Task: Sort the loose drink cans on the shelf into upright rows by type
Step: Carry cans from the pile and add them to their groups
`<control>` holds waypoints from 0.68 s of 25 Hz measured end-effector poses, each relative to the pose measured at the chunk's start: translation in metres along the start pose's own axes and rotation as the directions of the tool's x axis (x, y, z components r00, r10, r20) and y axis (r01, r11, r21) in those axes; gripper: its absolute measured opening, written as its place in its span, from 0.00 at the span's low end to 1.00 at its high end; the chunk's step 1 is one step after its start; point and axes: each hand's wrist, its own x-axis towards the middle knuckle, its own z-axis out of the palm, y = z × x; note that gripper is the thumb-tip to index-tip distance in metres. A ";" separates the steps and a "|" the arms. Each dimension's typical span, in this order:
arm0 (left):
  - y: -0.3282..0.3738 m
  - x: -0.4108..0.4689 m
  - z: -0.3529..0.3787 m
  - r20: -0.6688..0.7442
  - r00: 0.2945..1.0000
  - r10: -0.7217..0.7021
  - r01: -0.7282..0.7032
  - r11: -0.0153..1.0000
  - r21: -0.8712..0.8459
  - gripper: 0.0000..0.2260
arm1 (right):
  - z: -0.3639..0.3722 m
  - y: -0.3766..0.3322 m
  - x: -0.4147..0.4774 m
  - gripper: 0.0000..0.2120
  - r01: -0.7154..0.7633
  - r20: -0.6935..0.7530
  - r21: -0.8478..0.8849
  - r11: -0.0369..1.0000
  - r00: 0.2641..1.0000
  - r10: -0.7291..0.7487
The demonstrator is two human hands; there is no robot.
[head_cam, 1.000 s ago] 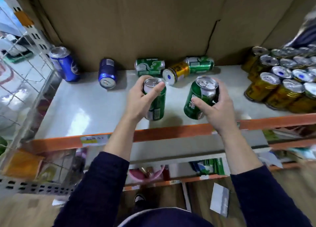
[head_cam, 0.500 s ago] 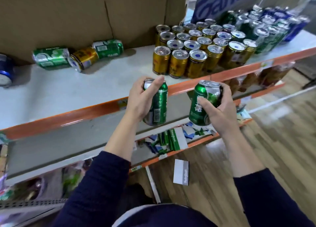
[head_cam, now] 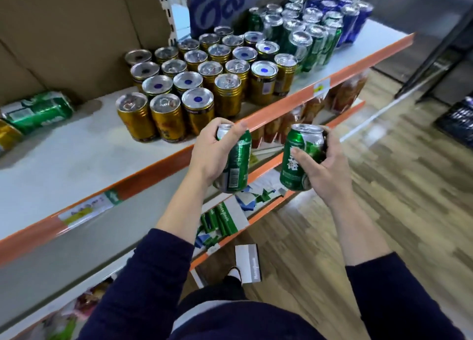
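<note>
My left hand (head_cam: 213,154) grips an upright green can (head_cam: 236,161) in front of the shelf's orange edge (head_cam: 281,101). A second green can (head_cam: 299,158) is held upright in my right hand (head_cam: 323,168), out over the floor. Both cans are off the shelf. Several gold cans (head_cam: 202,83) stand in upright rows on the white shelf (head_cam: 76,158). Behind them to the right stand several green cans (head_cam: 302,36), then blue cans (head_cam: 343,12). At far left a green can (head_cam: 38,110) and a gold can (head_cam: 7,137) lie on their sides.
Brown cardboard (head_cam: 76,32) backs the shelf. Lower shelves (head_cam: 261,219) hold packaged goods. A white box (head_cam: 247,263) lies on the wooden floor (head_cam: 384,173) near my foot. A dark crate (head_cam: 458,119) sits at the right edge.
I have lifted both green cans off the shelf and carried them right, past the gold rows. The view swung right, so the lying cans now sit at far left.
</note>
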 end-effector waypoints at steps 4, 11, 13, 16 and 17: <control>0.007 0.054 0.046 0.064 0.998 0.015 -0.015 1.000 -0.003 0.21 | -0.027 0.017 0.044 0.31 -0.035 -0.045 -0.009 0.999 0.998 0.034; 0.010 0.123 0.147 0.149 0.988 0.034 -0.039 0.999 0.031 0.19 | -0.103 0.061 0.111 0.21 -0.092 -0.162 -0.040 0.995 0.983 0.085; 0.016 0.145 0.186 0.139 0.990 0.038 -0.043 0.999 0.033 0.19 | -0.136 0.078 0.143 0.23 -0.089 -0.174 -0.049 0.995 0.981 0.080; 0.030 0.172 0.246 0.064 0.997 0.045 -0.044 0.999 -0.020 0.18 | -0.188 0.099 0.192 0.27 -0.067 -0.074 -0.025 0.997 0.995 0.065; 0.035 0.180 0.261 0.038 0.998 0.049 -0.048 0.999 -0.020 0.18 | -0.204 0.103 0.207 0.26 -0.061 -0.038 -0.020 0.998 0.997 0.061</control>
